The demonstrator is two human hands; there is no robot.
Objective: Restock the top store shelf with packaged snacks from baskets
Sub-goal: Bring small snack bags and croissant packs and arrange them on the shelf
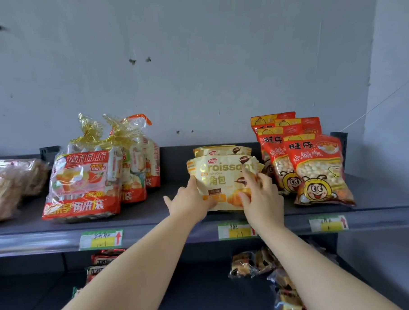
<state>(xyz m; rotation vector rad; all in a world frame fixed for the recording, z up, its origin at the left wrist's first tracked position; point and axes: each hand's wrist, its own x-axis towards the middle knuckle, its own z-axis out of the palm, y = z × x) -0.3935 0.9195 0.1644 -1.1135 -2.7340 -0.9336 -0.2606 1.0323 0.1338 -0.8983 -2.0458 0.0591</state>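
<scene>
L hand (192,202) & R hand (263,199) grip croissant pack (221,176) btwn them by its sides, prob. squaring it label-out on top shelf (149,213).

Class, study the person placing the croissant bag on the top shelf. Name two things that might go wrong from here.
1. The croissant bag stands near the front edge of the shelf; released there, it could topple off.
2. Pushed back, it may crush the second croissant bag behind it.

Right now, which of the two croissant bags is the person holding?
The front croissant bag, gripped by the left hand and right hand at its sides. The rear croissant bag stands behind it, untouched.
</scene>
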